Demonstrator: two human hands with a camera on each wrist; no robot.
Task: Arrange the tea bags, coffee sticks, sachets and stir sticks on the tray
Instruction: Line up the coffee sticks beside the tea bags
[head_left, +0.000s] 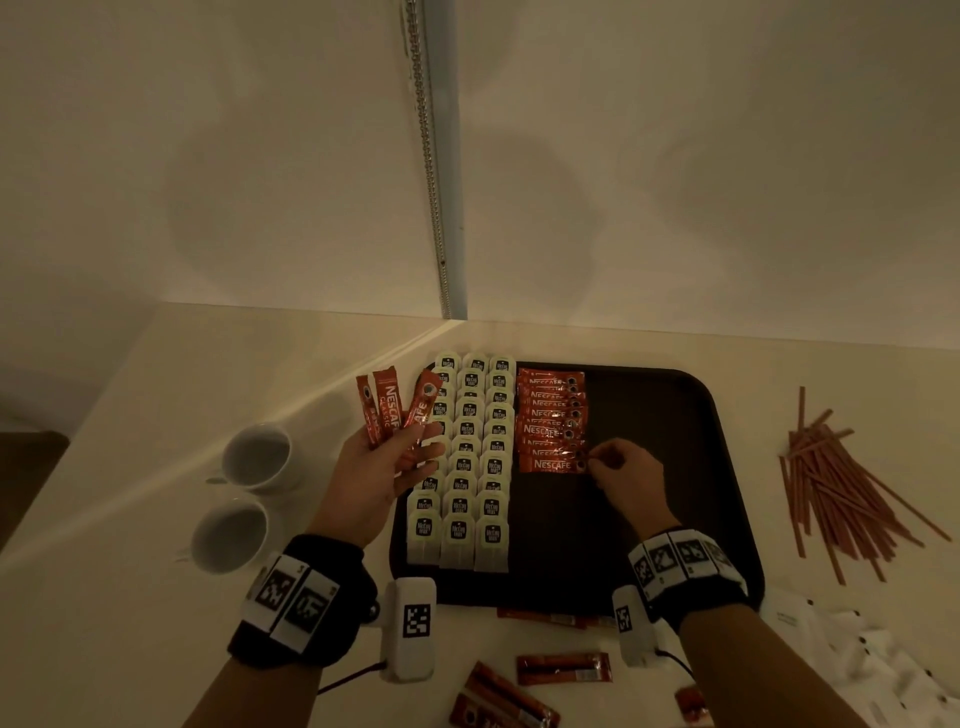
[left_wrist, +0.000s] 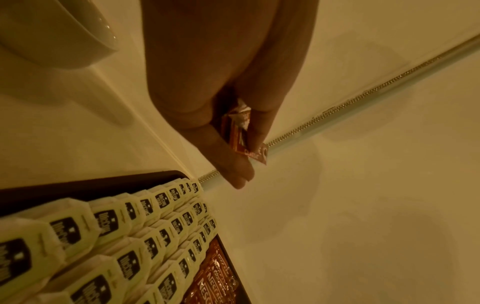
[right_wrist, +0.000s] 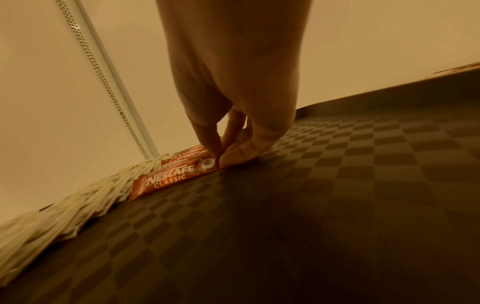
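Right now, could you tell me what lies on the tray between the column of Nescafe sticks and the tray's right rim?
Only the right hand, pinching the nearest Nescafe stick; otherwise bare checkered tray floor, per head and right wrist views.

Cream tabletop (head_left: 156, 623): dark tray (head_left: 727, 467) centre, two white cups (head_left: 244, 488) left, stir sticks (head_left: 841, 483) piled right, loose coffee sticks (head_left: 563, 667) near edge.
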